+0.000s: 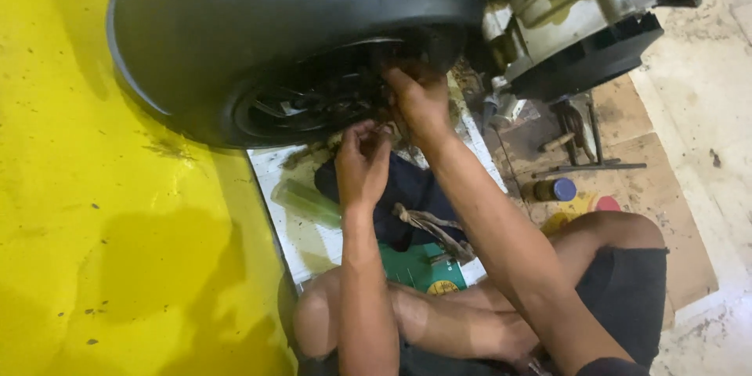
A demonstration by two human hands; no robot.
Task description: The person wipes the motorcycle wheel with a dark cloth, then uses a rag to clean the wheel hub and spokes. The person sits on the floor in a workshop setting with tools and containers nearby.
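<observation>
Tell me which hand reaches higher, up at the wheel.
The right hand, fingers at the black wheel near its hub. The left hand sits lower, just below it.

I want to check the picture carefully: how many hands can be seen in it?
2. The left hand is below the black wheel, fingers curled near its hub. The right hand is higher, reaching in at the hub. Both belong to the same seated person; no other hands show.

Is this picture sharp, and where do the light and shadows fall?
In the head view, the yellow floor is brightly lit with soft shadows across it; the wheel sits in deep shade under the dark fender, hiding detail; the left hand and right hand look slightly soft; the pale floor at right is nearly washed out.
</observation>
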